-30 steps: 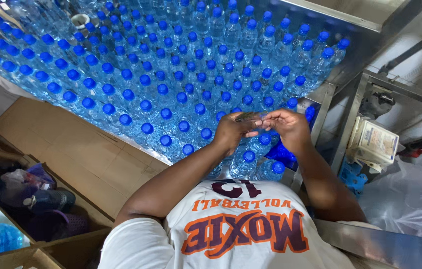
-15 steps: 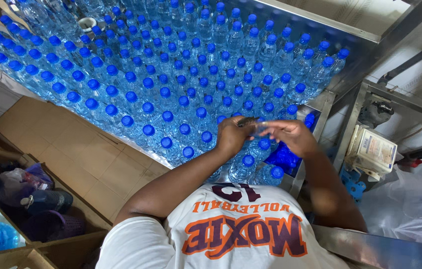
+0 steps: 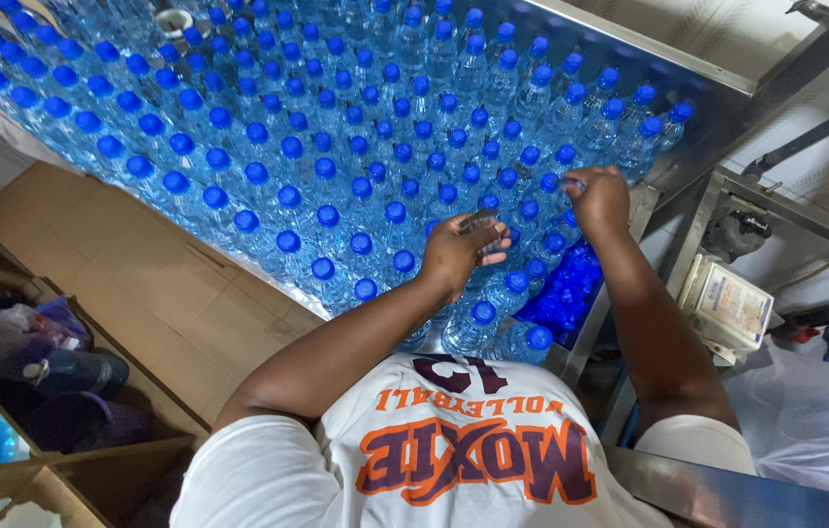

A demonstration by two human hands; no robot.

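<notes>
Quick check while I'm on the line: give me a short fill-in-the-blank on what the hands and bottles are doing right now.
1. The clear plastic water bottles on the steel table have caps coloured ____.
2. The left hand holds a small ____ strip above the bottles.
3. The right hand reaches to a bottle near the table's ____ edge.
4. Loose blue caps lie heaped just below the ____ hand.

Missing words: blue; clear; right; right

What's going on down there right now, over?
Left hand holds small clear pieces. Right hand touches a bottle cap. Capped water bottles crowd the table.
</notes>
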